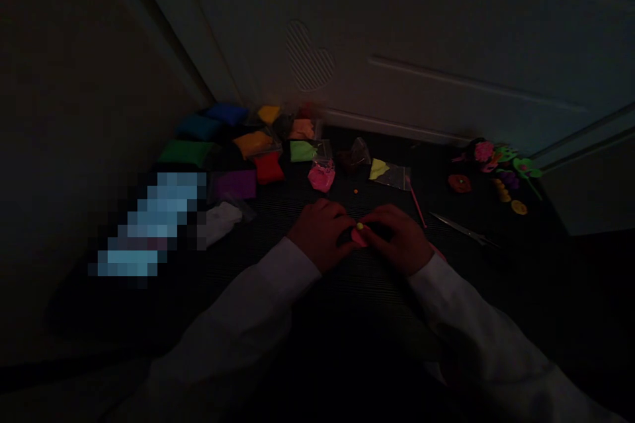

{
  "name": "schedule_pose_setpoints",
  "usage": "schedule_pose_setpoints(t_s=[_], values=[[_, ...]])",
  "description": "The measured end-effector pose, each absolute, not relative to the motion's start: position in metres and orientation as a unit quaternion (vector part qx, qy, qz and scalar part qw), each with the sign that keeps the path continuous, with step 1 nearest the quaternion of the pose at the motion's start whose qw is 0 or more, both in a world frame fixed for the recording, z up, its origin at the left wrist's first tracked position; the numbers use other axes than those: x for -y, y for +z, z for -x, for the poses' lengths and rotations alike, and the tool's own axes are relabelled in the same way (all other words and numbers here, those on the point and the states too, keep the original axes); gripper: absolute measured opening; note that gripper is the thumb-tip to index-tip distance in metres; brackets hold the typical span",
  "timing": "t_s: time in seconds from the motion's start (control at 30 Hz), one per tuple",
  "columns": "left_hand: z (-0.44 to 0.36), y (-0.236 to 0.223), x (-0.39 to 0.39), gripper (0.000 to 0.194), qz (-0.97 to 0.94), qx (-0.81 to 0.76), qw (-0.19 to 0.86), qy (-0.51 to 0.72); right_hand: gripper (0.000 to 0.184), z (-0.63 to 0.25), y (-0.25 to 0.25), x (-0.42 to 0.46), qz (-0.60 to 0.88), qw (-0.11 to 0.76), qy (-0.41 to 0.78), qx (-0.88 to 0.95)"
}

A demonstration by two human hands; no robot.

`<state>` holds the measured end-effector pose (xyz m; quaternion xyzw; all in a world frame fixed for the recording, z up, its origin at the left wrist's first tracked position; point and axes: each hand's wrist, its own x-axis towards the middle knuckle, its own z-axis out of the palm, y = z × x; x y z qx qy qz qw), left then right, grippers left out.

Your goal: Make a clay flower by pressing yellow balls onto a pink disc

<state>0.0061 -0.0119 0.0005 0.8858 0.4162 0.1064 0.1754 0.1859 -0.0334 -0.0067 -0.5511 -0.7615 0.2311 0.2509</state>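
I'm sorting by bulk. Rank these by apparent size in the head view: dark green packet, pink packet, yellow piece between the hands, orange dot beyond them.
1. Dark green packet
2. Pink packet
3. Unsure: yellow piece and orange dot; the yellow looks larger but sits nearer the camera.

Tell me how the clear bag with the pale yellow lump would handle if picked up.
The clear bag would probably be floppy, since its right part looks thin and flat. The pale yellow lump sits at its left end, so that end would likely sag.
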Motion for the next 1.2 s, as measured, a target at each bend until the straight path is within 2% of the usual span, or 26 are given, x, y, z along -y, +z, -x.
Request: schedule_pose_setpoints(t_s=[0.7,1.03,1.2], values=[[-0.0058,0.0006,0.0123,0.039,-0.886,-0.414,0.169,0.120,0.021,-0.1870,-0.0075,0.0328,0.539,0.262,0.235,0.765],[-0.0071,0.0020,0.0122,0.035,-0.888,-0.411,0.162,0.130,0.022,-0.1875,-0.0079,0.0330,0.548,0.254,0.226,0.764],[-0.0008,0.0010,0.0087,0.032,-0.884,-0.413,0.175,0.135,0.023,-0.1887,-0.0053,0.0338,0.543,0.282,0.254,0.749]])
